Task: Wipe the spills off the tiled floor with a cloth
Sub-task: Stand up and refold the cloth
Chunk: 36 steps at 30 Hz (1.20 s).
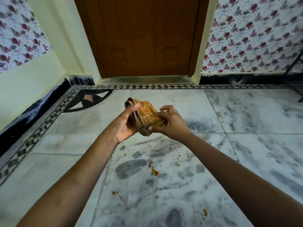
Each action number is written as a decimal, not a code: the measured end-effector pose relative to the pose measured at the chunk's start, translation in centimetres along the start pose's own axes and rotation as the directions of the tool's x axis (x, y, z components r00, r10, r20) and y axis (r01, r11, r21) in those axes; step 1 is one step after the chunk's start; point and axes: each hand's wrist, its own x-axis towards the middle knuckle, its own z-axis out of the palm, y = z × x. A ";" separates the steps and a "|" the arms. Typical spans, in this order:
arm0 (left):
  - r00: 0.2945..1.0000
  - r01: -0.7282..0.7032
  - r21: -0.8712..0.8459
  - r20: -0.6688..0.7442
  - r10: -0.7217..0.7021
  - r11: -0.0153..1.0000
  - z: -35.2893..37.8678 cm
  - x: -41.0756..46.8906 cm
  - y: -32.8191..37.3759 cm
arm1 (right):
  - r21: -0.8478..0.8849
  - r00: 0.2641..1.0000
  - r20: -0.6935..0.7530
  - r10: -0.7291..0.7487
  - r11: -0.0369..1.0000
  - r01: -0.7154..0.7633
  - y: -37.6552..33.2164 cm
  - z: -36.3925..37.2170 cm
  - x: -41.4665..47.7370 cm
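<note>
**Two hands bunching a stained cloth above a floor only partly wiped**

Two bare hands are meeting just above the middle of the frame, both holding a crumpled brown fabric cloth (147,114) smeared with orange-yellow stains. The left hand (126,124) is cupping the bundle from the side and beneath, fingers curling round it and thumb pressing across the upper folds. The right hand (169,124) is pinching the cloth's lower right edge between thumb and fingers, one finger lifting free. The cloth is being held in the air, not touching the floor.

The white marble tiled floor (246,145) with grey veining is filling the lower two-thirds of the frame. Small orange spill spots are dotting it:
- the largest blob (155,172), low in the centre between the forearms
- a pair of specks (114,192) further down and left
- one spot (205,212) near the bottom edge
- a light scatter (178,156) under the right forearm
- tiny flecks (173,100) above the right hand

The staining on the cloth is suggesting that some wiping is done, and the person appears to be refolding it for a cleaner face. With these spots left, the job looks partway through.

A brown panelled wooden door (144,38) is standing shut at top centre. Red-flowered wallpaper (254,35) is covering the upper corners.
</note>
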 end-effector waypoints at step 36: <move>0.732 -0.139 0.512 -0.523 0.436 0.848 -3.1 -8.5 0.4 | 0.790 0.925 0.344 0.162 0.482 -0.378 -8.5 7.3 0.2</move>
